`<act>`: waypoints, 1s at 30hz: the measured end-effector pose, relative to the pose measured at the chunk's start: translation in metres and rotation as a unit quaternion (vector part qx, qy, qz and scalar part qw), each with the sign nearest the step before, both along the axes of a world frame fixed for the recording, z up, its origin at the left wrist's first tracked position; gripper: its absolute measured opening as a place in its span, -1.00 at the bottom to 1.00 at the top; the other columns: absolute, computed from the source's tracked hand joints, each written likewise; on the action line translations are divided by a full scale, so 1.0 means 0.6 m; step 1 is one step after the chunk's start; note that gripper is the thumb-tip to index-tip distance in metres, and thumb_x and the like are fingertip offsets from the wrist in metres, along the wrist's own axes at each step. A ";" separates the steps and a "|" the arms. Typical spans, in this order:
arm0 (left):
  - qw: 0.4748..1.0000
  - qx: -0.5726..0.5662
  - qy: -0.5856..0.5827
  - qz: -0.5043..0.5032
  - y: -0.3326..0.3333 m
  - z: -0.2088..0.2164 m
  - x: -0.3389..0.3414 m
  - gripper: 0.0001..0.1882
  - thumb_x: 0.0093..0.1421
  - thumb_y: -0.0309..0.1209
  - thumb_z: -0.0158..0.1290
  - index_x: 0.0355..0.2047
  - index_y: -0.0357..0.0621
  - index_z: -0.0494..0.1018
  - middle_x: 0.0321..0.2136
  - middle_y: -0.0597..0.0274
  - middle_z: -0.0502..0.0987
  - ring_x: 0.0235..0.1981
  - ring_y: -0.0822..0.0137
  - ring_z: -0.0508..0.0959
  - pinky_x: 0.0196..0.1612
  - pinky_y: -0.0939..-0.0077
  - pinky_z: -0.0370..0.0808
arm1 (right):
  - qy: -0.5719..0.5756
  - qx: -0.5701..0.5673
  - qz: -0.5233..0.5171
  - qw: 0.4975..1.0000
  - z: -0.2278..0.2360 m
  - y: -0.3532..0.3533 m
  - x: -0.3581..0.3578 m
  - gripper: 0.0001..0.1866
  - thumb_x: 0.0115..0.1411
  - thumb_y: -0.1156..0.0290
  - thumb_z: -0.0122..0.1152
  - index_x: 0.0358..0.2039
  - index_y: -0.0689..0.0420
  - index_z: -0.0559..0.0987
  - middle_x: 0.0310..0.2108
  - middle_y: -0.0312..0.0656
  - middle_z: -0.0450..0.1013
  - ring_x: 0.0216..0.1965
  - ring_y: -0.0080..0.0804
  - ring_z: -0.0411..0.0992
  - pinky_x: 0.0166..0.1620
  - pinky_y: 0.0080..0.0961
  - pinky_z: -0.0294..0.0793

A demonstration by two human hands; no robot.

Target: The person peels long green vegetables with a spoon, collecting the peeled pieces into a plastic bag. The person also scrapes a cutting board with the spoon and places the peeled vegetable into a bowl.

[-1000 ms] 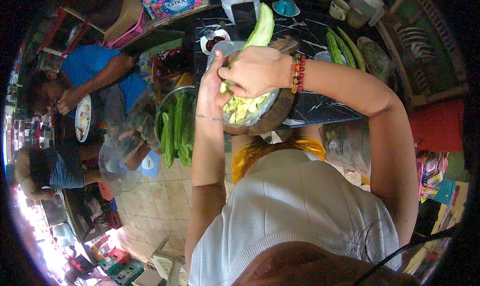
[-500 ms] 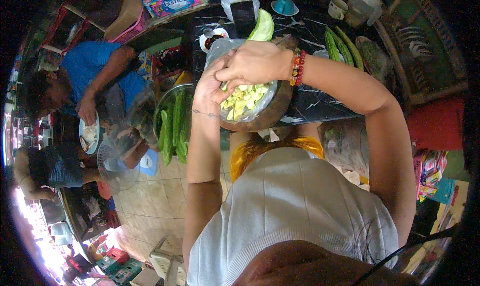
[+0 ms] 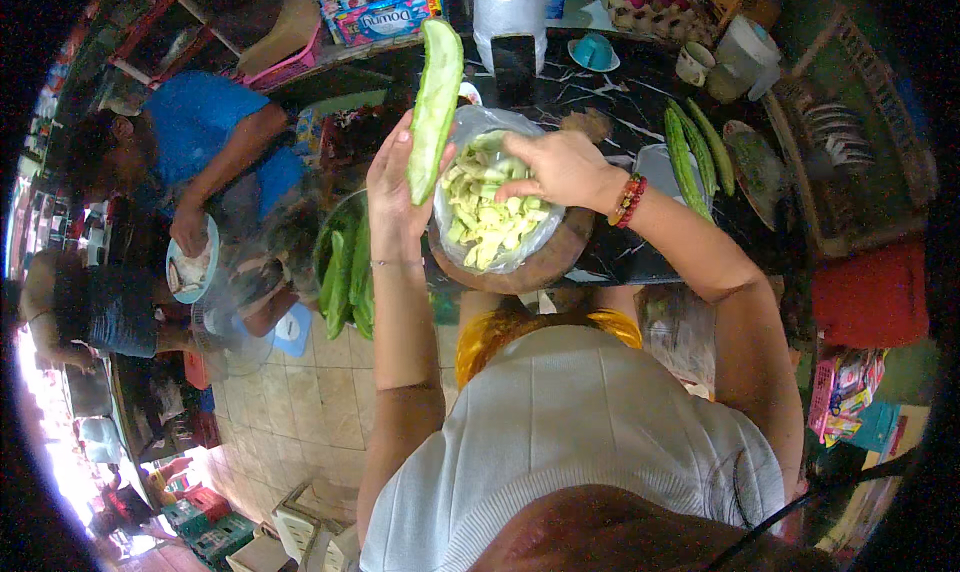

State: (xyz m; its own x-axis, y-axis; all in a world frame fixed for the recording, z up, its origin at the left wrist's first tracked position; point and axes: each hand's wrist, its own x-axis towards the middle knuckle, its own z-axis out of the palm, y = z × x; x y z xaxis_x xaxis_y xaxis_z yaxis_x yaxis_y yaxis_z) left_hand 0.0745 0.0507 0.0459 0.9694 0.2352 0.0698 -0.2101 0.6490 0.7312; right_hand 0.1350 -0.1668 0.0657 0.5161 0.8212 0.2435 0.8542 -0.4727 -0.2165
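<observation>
My left hand [image 3: 397,177] holds up a long halved green gourd [image 3: 436,107], its pale inside showing. Right of it, a clear plastic bag [image 3: 540,244] of chopped pale green gourd pieces [image 3: 490,227] rests on a round wooden board [image 3: 570,254]. My right hand [image 3: 568,170] reaches over the bag's right side, thumb and forefinger apart above the pieces. Its other fingertips are hidden. No tool shows in it.
Whole green gourds [image 3: 690,152] lie on the black marbled counter [image 3: 640,247] at right. More long green ones fill a basin [image 3: 322,234] at left. Behind stand a teal cup [image 3: 594,50] and a mug [image 3: 694,64]. A person [image 3: 215,122] at left holds a plate [image 3: 193,262].
My hands, together over the bag before, have separated. The left has taken up the halved gourd and raised it left of the bag; the right has moved right, and the chopped pieces show more fully.
</observation>
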 end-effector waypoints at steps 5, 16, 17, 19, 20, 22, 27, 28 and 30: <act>0.996 0.030 0.003 0.084 0.034 -0.012 -0.059 -0.46 0.29 -0.37 -0.01 0.23 -0.32 0.18 0.01 -0.07 0.45 -0.09 0.12 0.57 -0.13 0.41 0.58 | 0.119 0.117 -0.087 0.982 -0.031 0.014 0.023 -0.74 0.35 0.19 -0.08 -0.19 0.15 0.29 -0.49 0.16 0.43 -0.35 0.19 0.44 -0.33 -0.03 0.39; 0.886 0.292 0.177 0.315 0.171 -0.126 -0.275 -0.46 0.25 -0.55 0.02 0.22 -0.43 0.19 0.07 0.02 0.44 0.01 0.34 0.47 0.05 0.56 0.38 | 0.077 0.121 -0.214 0.966 -0.046 0.013 0.026 -0.35 -0.03 -0.11 0.39 -0.14 0.16 0.45 -0.46 0.03 0.54 -0.45 -0.04 0.55 -0.36 -0.30 0.51; 0.882 0.288 0.197 0.318 0.169 -0.117 -0.284 -0.44 0.24 -0.55 0.05 0.22 -0.43 0.18 0.07 0.02 0.44 0.00 0.35 0.47 0.05 0.56 0.38 | 0.112 0.164 -0.219 0.955 -0.048 0.010 0.027 -0.39 0.01 -0.04 0.38 -0.12 0.17 0.45 -0.41 0.03 0.55 -0.40 -0.09 0.56 -0.33 -0.32 0.51; 0.890 0.263 0.201 0.314 0.203 -0.156 -0.315 -0.43 0.21 -0.53 0.10 0.20 -0.44 0.22 0.06 0.03 0.45 -0.01 0.37 0.47 0.03 0.57 0.39 | 0.146 0.221 -0.204 0.942 -0.057 0.008 0.031 -0.48 0.08 0.10 0.36 -0.10 0.20 0.45 -0.32 0.04 0.56 -0.32 -0.17 0.57 -0.27 -0.34 0.51; 0.888 0.287 0.172 0.316 0.209 -0.163 -0.326 -0.49 0.21 -0.51 0.12 0.14 -0.46 0.30 0.01 0.02 0.49 -0.03 0.38 0.48 0.00 0.58 0.41 | 0.140 0.239 -0.195 0.941 -0.064 0.002 0.032 -0.53 0.11 0.16 0.34 -0.12 0.22 0.45 -0.28 0.04 0.56 -0.28 -0.20 0.57 -0.24 -0.35 0.51; 0.851 0.309 0.257 0.338 0.232 -0.197 -0.347 -0.56 0.21 -0.51 0.12 0.08 -0.47 0.36 -0.03 0.03 0.52 -0.07 0.39 0.50 -0.01 0.59 0.41 | 0.121 0.304 -0.154 0.932 -0.082 -0.004 0.038 -0.56 0.12 0.19 0.33 -0.13 0.21 0.42 -0.33 0.05 0.55 -0.33 -0.11 0.57 -0.29 -0.37 0.51; 0.797 0.440 0.282 0.304 0.243 -0.198 -0.346 -0.63 0.19 -0.43 0.14 -0.01 -0.34 0.49 -0.20 0.01 0.61 -0.21 0.40 0.57 -0.15 0.52 0.49 | 0.059 0.287 -0.249 0.923 -0.088 -0.068 0.025 -0.65 0.14 0.30 0.32 -0.17 0.24 0.46 -0.30 0.02 0.54 -0.32 -0.20 0.53 -0.24 -0.37 0.48; 0.773 0.488 0.292 0.281 0.249 -0.197 -0.335 -0.64 0.18 -0.42 0.15 -0.02 -0.30 0.50 -0.23 -0.01 0.62 -0.22 0.38 0.59 -0.16 0.52 0.49 | 0.077 0.292 -0.257 0.918 -0.092 -0.086 0.020 -0.64 0.14 0.29 0.32 -0.18 0.25 0.46 -0.31 0.01 0.54 -0.32 -0.22 0.52 -0.23 -0.38 0.47; 0.722 0.577 0.305 0.230 0.243 -0.175 -0.296 -0.64 0.14 -0.39 0.16 -0.04 -0.21 0.53 -0.28 -0.06 0.63 -0.24 0.34 0.62 -0.18 0.52 0.49 | 0.107 0.296 -0.276 0.908 -0.099 -0.131 0.013 -0.63 0.14 0.26 0.32 -0.20 0.27 0.46 -0.32 -0.02 0.54 -0.32 -0.27 0.51 -0.22 -0.40 0.46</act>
